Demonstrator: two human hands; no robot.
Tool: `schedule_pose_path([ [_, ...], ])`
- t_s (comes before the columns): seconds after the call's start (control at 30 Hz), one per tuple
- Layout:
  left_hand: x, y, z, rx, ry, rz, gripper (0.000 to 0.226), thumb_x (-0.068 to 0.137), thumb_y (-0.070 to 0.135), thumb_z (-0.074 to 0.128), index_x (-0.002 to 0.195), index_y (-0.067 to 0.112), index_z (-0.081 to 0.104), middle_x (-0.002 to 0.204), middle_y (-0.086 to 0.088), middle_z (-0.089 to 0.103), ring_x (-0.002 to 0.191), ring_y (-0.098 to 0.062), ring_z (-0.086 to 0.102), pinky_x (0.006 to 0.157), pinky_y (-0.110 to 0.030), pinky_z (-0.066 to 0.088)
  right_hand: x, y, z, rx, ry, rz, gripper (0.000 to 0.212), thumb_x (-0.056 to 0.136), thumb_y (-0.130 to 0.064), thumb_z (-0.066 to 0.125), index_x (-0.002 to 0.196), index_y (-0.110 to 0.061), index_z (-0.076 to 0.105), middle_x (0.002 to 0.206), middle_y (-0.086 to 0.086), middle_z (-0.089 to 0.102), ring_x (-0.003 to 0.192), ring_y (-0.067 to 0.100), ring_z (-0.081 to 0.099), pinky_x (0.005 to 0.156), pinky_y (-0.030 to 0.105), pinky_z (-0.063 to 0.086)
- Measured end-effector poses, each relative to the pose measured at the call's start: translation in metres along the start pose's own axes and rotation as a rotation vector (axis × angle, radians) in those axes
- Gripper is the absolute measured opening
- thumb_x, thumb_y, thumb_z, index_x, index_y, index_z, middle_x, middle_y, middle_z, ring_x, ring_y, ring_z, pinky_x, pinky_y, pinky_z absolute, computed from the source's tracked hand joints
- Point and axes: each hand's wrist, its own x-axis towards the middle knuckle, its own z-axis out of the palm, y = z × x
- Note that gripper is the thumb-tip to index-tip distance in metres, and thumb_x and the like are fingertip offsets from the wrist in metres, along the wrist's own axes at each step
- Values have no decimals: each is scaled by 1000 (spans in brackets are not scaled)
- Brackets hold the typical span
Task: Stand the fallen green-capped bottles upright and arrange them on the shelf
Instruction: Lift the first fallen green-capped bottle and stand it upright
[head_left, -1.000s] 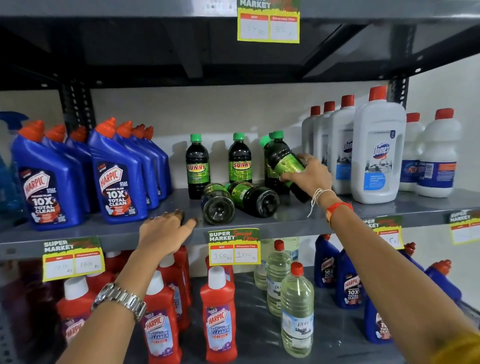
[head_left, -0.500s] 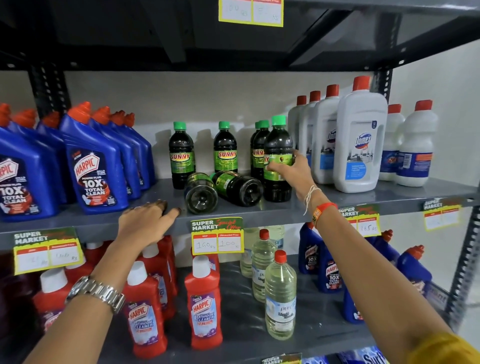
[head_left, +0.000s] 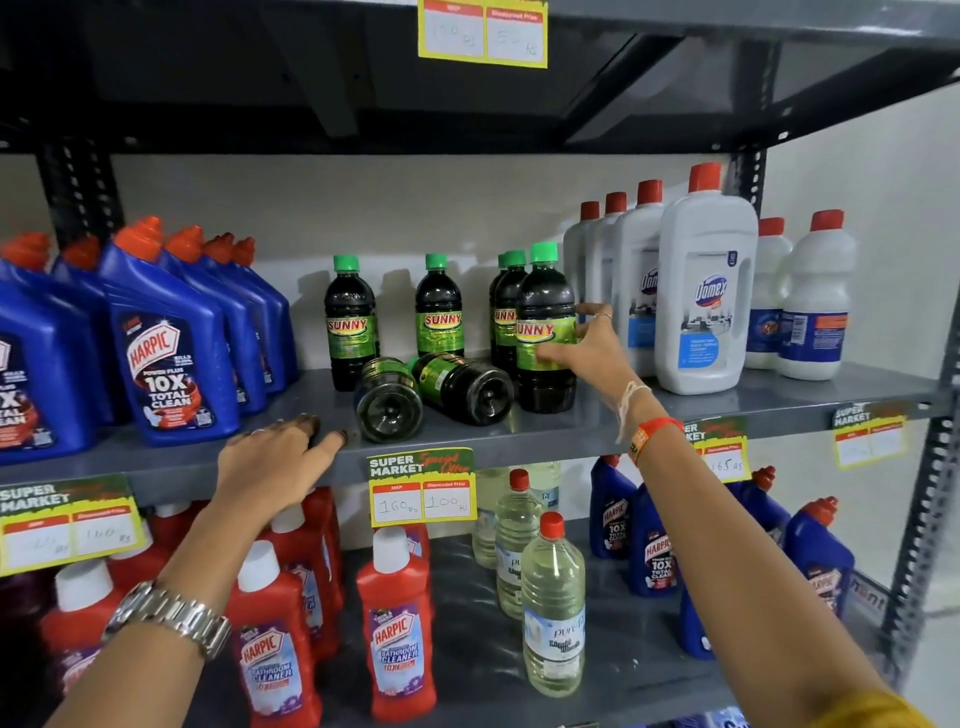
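Observation:
Two dark green-capped bottles lie on their sides on the grey shelf (head_left: 727, 410), bases towards me: one (head_left: 387, 402) at the left, the other (head_left: 465, 388) beside it, touching. Three more stand upright behind them: (head_left: 350, 325), (head_left: 439, 312), (head_left: 505, 317). A further green-capped bottle (head_left: 545, 312) stands upright at the front right of the group. My right hand (head_left: 595, 358) holds it loosely, thumb on the label and fingers curled round its right side. Flat on the shelf's front edge, left of the fallen bottles, lies my left hand (head_left: 275, 462), holding nothing.
Blue Harpic bottles (head_left: 171, 353) crowd the shelf's left side and white Domex bottles (head_left: 706, 291) stand close on the right. Price tags (head_left: 422, 488) hang on the shelf edge. The lower shelf holds red Harpic bottles (head_left: 397, 629) and clear bottles (head_left: 553, 608).
The bottle in my right hand has gone from tilted to standing upright on the shelf, and my grip on it has loosened. My left hand has stayed on the shelf edge.

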Motion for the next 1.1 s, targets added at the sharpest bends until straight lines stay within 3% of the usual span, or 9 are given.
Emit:
schedule_pose_path([
  [0.1,-1,1,-3,-9,4,-7,50,89,49,23,119,21,53,117,-9,61,102,-25,57,69,-32,33,5,3,-6,112,-123,55,77,70,-3,75,131,-4,28,113,12,58,98,23,61,94,36,50],
  [0.17,-2,1,-3,40,-10,18,48,90,46,24,121,22,51,119,-8,60,104,-24,56,69,-32,32,4,1,-1,57,-117,56,76,68,-15,78,127,-5,31,116,13,58,103,24,60,97,39,48],
  [0.33,-2,2,-3,-24,23,-18,51,90,49,25,119,19,54,116,-9,62,101,-25,57,70,-32,33,-16,0,25,-496,187,-26,113,46,-58,81,128,0,30,131,18,44,125,35,44,95,47,44],
  [0.43,-2,2,-1,-18,33,-14,52,89,50,24,119,19,54,113,-8,63,98,-25,58,69,-32,34,-17,5,25,-432,249,-64,102,47,-50,85,121,-2,35,123,13,49,119,32,51,89,42,47],
  [0.6,-2,3,-1,-25,43,-24,52,89,50,25,117,19,55,110,-7,64,95,-24,58,66,-32,33,-8,9,15,-135,113,19,75,54,-31,84,106,-16,32,114,10,59,105,27,60,91,38,49],
  [0.8,-3,3,-2,-16,43,-22,51,90,49,25,117,18,55,107,-8,64,91,-23,58,66,-32,33,-10,6,15,-43,100,49,80,58,-24,83,118,-9,33,119,14,58,112,28,57,97,43,46],
  [0.9,-3,3,-1,-26,61,-32,51,89,50,25,114,19,56,103,-6,64,82,-20,54,64,-31,32,-20,-3,18,-229,305,-51,91,55,-35,82,127,-8,34,130,15,43,123,31,42,96,40,40],
  [1.0,-2,3,1,-7,59,-27,53,88,51,23,117,20,56,110,-6,64,89,-20,56,65,-31,33,-34,-27,23,-236,575,-348,73,57,-39,72,118,-12,45,119,10,47,111,28,44,87,35,42],
  [1.1,-1,2,1,-35,22,-45,54,89,51,24,127,22,51,130,-5,57,112,-22,53,78,-34,37,-39,-53,35,-238,450,-573,55,60,-35,67,109,-17,51,104,5,55,99,21,48,72,25,39],
])
